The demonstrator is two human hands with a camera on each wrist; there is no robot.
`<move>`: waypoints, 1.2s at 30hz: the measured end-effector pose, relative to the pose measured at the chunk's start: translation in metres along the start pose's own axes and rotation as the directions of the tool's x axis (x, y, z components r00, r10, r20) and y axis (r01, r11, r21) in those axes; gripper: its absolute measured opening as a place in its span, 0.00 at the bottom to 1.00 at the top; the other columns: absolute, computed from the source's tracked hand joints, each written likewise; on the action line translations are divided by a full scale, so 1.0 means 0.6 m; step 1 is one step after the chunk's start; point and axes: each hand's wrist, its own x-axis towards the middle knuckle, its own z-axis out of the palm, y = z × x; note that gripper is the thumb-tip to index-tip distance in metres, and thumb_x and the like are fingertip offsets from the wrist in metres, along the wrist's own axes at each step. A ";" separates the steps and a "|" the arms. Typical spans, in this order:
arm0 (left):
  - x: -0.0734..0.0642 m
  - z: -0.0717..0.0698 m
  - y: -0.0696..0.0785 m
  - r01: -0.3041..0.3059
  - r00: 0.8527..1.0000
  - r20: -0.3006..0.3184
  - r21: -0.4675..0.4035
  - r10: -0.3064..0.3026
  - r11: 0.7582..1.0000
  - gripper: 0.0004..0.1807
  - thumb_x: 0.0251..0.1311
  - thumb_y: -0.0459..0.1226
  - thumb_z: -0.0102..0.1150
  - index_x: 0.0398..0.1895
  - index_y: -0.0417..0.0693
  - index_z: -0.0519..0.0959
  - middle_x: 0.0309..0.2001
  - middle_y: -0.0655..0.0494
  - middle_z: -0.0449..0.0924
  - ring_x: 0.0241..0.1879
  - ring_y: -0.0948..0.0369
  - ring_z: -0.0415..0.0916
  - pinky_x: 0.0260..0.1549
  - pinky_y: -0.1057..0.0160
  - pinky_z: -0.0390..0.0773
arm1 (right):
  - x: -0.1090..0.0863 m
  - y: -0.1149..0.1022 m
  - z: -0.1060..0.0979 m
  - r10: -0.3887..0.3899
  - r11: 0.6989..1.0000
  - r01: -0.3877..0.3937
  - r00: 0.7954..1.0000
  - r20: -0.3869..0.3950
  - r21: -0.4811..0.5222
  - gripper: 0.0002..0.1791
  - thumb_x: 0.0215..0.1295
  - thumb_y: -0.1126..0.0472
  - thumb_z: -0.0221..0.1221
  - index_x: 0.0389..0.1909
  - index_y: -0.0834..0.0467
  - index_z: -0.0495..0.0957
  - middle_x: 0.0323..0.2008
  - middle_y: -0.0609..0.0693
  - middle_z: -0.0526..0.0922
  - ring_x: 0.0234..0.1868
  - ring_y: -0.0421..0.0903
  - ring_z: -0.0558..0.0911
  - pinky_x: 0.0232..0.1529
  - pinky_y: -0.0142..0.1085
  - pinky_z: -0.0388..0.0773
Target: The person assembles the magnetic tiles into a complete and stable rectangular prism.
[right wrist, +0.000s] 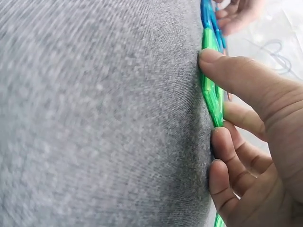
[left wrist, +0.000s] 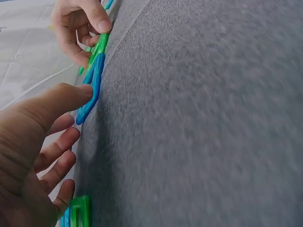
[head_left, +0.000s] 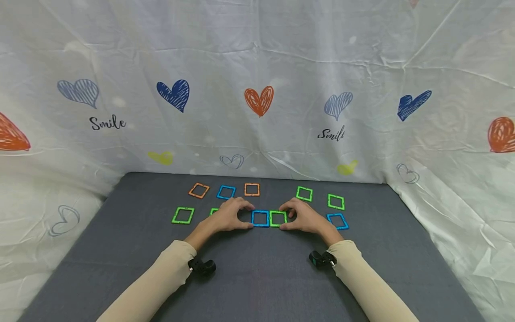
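Observation:
Two square-outline plastic tiles lie side by side with edges touching on the dark grey cloth: a blue square tile (head_left: 260,225) on the left and a green square tile (head_left: 277,212) on the right. My left hand (head_left: 228,215) holds the blue one at its left corners, thumb on the near side and index finger on the far side. In the left wrist view that thumb rests on the blue rim, and the other fingers are spread. At the green tile's right corners, my right hand (head_left: 306,217) pinches it between thumb and index finger, as the right wrist view also shows.
Behind lie an orange tile (head_left: 203,184), a blue tile (head_left: 227,187), another orange tile (head_left: 251,184) and two green tiles (head_left: 305,188). A green tile (head_left: 186,208) lies left; another is partly behind my left hand. A blue tile (head_left: 342,228) lies right. A white curtain (head_left: 257,147) backs the table.

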 end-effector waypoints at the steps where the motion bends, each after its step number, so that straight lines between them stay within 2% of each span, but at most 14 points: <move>1: -0.004 -0.002 -0.001 -0.006 1.000 -0.010 -0.001 0.006 1.000 0.26 0.57 0.48 0.76 0.57 0.49 0.83 0.52 0.55 0.78 0.53 0.54 0.73 0.53 0.43 0.71 | 0.000 0.000 0.000 -0.005 1.000 0.005 1.000 0.000 0.002 0.27 0.59 0.54 0.76 0.57 0.59 0.82 0.46 0.49 0.76 0.41 0.43 0.76 0.44 0.41 0.77; 7: -0.028 -0.023 0.001 -0.033 0.997 -0.072 0.001 0.033 0.999 0.24 0.57 0.45 0.76 0.56 0.49 0.84 0.53 0.55 0.79 0.53 0.52 0.72 0.53 0.39 0.69 | -0.003 0.000 -0.001 -0.022 1.000 0.022 1.000 -0.002 0.016 0.27 0.60 0.54 0.75 0.58 0.61 0.81 0.47 0.51 0.75 0.40 0.44 0.75 0.43 0.41 0.76; 13: -0.050 -0.041 -0.003 -0.017 0.997 -0.081 -0.005 0.017 1.000 0.25 0.57 0.45 0.76 0.56 0.48 0.83 0.53 0.56 0.78 0.54 0.51 0.71 0.56 0.38 0.67 | -0.007 -0.001 -0.002 -0.023 1.000 0.023 1.000 -0.013 0.018 0.28 0.60 0.54 0.75 0.58 0.61 0.81 0.47 0.51 0.75 0.40 0.45 0.74 0.42 0.41 0.75; 17: -0.071 -0.054 -0.015 -0.013 0.995 -0.098 -0.007 0.012 1.000 0.25 0.57 0.44 0.76 0.56 0.46 0.83 0.53 0.55 0.78 0.53 0.52 0.71 0.54 0.41 0.69 | -0.008 -0.001 0.000 -0.016 0.999 0.016 1.000 -0.013 0.031 0.28 0.59 0.55 0.75 0.58 0.61 0.81 0.48 0.51 0.75 0.41 0.45 0.74 0.43 0.42 0.75; 24: -0.107 -0.085 -0.045 -0.057 0.989 -0.136 -0.047 0.050 0.997 0.26 0.56 0.40 0.77 0.56 0.41 0.82 0.51 0.52 0.81 0.52 0.51 0.77 0.59 0.39 0.67 | -0.008 0.001 0.005 -0.004 0.999 0.005 1.000 -0.013 0.047 0.29 0.59 0.54 0.75 0.59 0.60 0.81 0.48 0.50 0.75 0.41 0.44 0.74 0.43 0.42 0.75; 28: -0.124 -0.097 -0.059 -0.036 0.990 -0.138 -0.073 0.026 0.997 0.27 0.56 0.40 0.77 0.57 0.40 0.81 0.52 0.52 0.81 0.52 0.49 0.77 0.54 0.42 0.74 | -0.008 0.003 0.006 -0.001 0.998 0.002 1.000 -0.011 0.056 0.29 0.59 0.53 0.75 0.59 0.60 0.81 0.48 0.49 0.75 0.41 0.45 0.74 0.43 0.42 0.75; 31: -0.134 -0.103 -0.066 -0.016 0.990 -0.139 -0.083 0.004 0.996 0.28 0.56 0.40 0.78 0.58 0.39 0.80 0.53 0.51 0.81 0.53 0.47 0.77 0.53 0.42 0.75 | -0.008 0.003 0.006 -0.007 0.998 0.007 1.000 -0.009 0.055 0.29 0.59 0.52 0.75 0.59 0.60 0.81 0.48 0.50 0.75 0.41 0.45 0.73 0.43 0.42 0.75; 36: -0.144 -0.110 -0.074 -0.024 0.987 -0.160 -0.089 0.009 0.996 0.28 0.55 0.38 0.78 0.57 0.37 0.80 0.52 0.47 0.82 0.51 0.44 0.77 0.52 0.40 0.73 | -0.008 0.005 0.006 -0.017 0.999 0.017 1.000 -0.013 0.048 0.29 0.59 0.52 0.75 0.59 0.60 0.81 0.49 0.50 0.75 0.41 0.45 0.73 0.43 0.42 0.75</move>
